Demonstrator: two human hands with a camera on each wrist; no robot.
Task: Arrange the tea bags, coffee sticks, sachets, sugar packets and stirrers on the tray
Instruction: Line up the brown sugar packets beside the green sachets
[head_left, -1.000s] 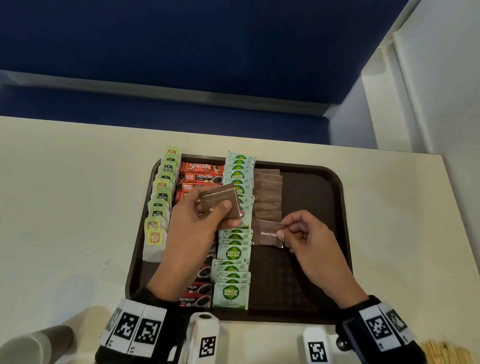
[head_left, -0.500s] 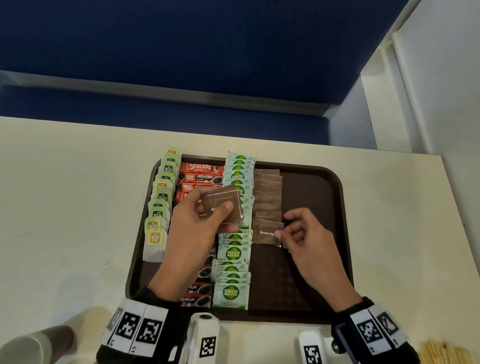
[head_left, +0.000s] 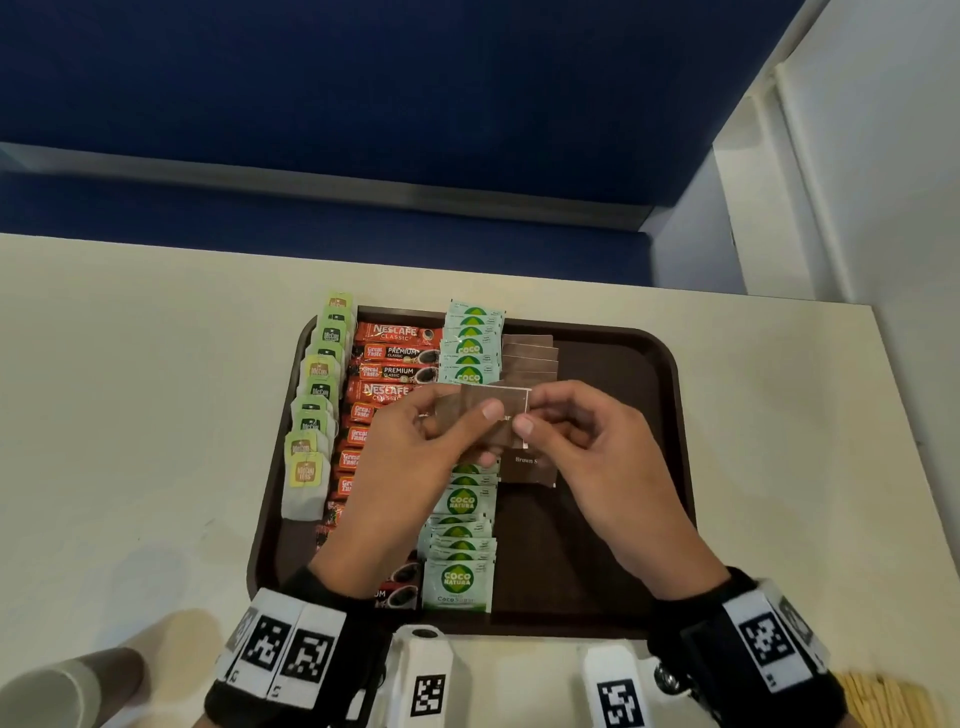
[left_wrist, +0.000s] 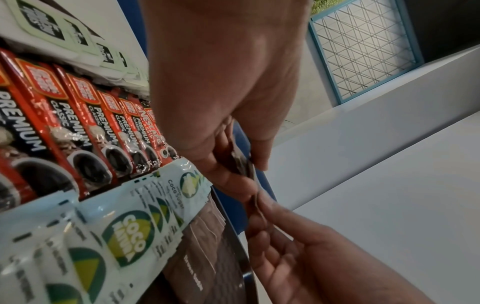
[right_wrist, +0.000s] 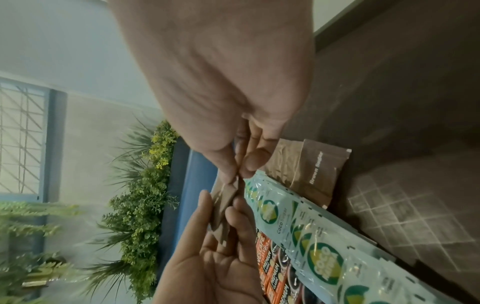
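Since a moment ago the right hand (head_left: 587, 457) has left the laid sugar row and now pinches the thin stack of brown sugar packets (head_left: 485, 415) gripped by the left hand (head_left: 415, 457). Light, limp and slick, they likely peel best by one edge

A cream tabletop (head_left: 130, 415) carries a dark brown tray (head_left: 670, 395) near its middle. At the near left edge lies a paper cup (head_left: 57, 691) on its side. At the near right corner sits a bundle of wooden stirrers (head_left: 883, 701), only partly in view and well apart from the tray.
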